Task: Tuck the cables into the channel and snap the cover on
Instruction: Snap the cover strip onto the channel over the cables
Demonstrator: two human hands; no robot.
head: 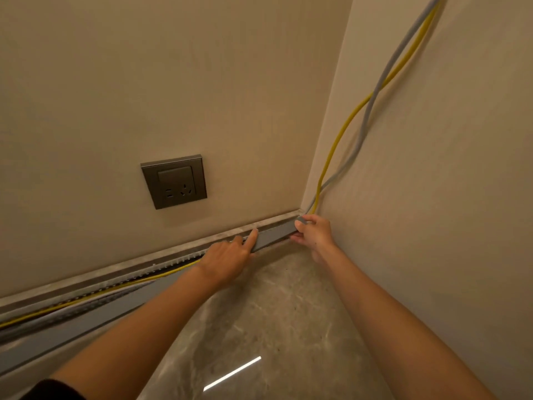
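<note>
Arms stretch toward the corner; my left hand presses one straight finger on the cover, my right hand pinches its end, above the channel along the wall.

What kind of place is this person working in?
Probably a corner of a finished room in a home or office: a wall socket low on a plain wall, a glossy stone-look floor, and a cable channel along the skirting, its cover being fitted.
</note>
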